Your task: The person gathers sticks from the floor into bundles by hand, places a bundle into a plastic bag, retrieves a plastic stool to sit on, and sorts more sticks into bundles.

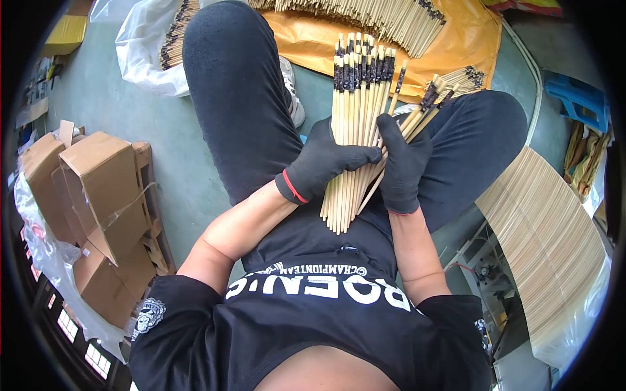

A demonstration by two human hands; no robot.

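Wrapped round a large bundle of wooden chopsticks [355, 111] is my left hand [332, 156], in a black glove with a red cuff edge. The bundle's black-patterned ends point away from me and its plain tips lie over my lap. Close on the right, my right hand [402, 159], also gloved in black, holds a smaller group of chopsticks [417, 117] that fans out to the right. Its thumb touches the side of the large bundle. One chopstick [398, 85] leans apart between the two groups. The lower ends of both groups meet below my hands.
Beyond my knees, an orange sheet [300, 42] bears piles of chopsticks [385, 19]. More chopsticks lie in clear plastic [147, 52]. Cardboard boxes [104, 169] stand at left. At right are a large stack of thin wooden sticks [548, 228] and a blue plastic stool [577, 101].
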